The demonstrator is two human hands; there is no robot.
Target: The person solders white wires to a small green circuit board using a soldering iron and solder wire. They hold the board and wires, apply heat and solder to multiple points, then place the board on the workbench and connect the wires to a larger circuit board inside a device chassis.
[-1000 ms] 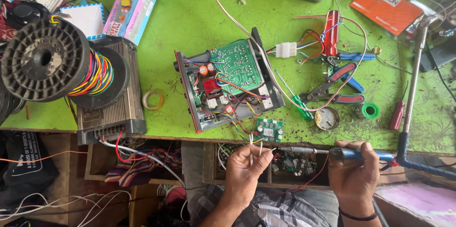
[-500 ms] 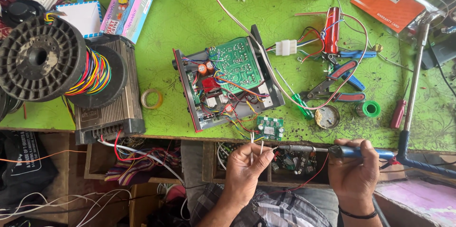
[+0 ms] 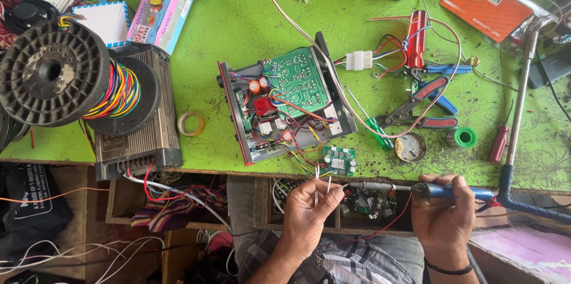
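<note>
My left hand (image 3: 309, 215) pinches thin wire ends (image 3: 322, 180) just below the bench edge. These wires run up to a small green circuit board (image 3: 337, 160) at the edge. My right hand (image 3: 443, 215) grips the blue handle of a soldering iron (image 3: 416, 188), whose metal tip points left and reaches the wire ends at my left fingertips. Above sits an opened grey electronics chassis (image 3: 285, 105) with a large green circuit board, red parts and coloured wiring.
On the green bench (image 3: 238, 28): a spool of multicoloured wire (image 3: 65, 76), a finned metal box (image 3: 140, 135), tape ring (image 3: 191, 123), pliers (image 3: 425, 102), green screwdriver (image 3: 372, 123), solder roll (image 3: 463, 137), round tin (image 3: 410, 147), orange card (image 3: 486, 7), pink box (image 3: 162, 7). A parts drawer (image 3: 363, 201) lies below.
Both hands stay nearly in place with the iron tip against the wires. The view has shifted slightly.
</note>
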